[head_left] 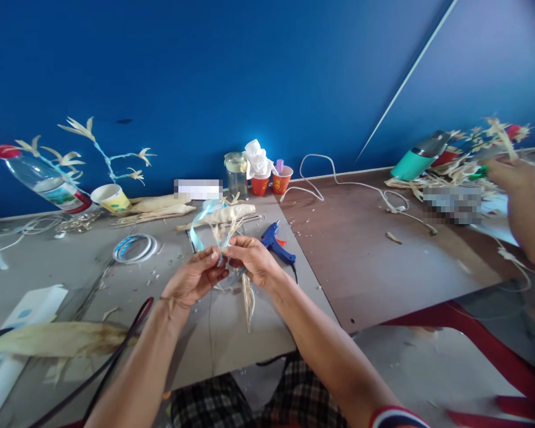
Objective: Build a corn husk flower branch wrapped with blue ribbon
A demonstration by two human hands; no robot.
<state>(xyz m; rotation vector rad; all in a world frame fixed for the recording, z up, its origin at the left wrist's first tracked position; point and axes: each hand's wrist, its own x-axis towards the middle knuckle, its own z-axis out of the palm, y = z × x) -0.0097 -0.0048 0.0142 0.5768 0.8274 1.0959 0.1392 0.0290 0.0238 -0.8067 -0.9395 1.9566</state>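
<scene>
My left hand [196,274] and my right hand [255,259] meet over the middle of the table, fingertips pinched around the base of a small corn husk flower [226,229]. Its pale, narrow petals point up and away from me. Light blue tape [196,235] runs beside the flower, and a blue wrap shows between my fingertips. Just right of my right hand lies a blue glue gun [274,241] with an orange trigger. Beneath my hands are dry husk strips [248,303]. Rolls of tape [135,248] rest to the left.
Finished husk flowers on a blue stem [109,157] stand in a yellow paper cup [110,198] beside a tilted plastic bottle [56,187]. Behind are a glass jar [236,178] and red cups [282,180]. A white cable [361,185] crosses rightward. Another person's hand [517,178] holds husk at right.
</scene>
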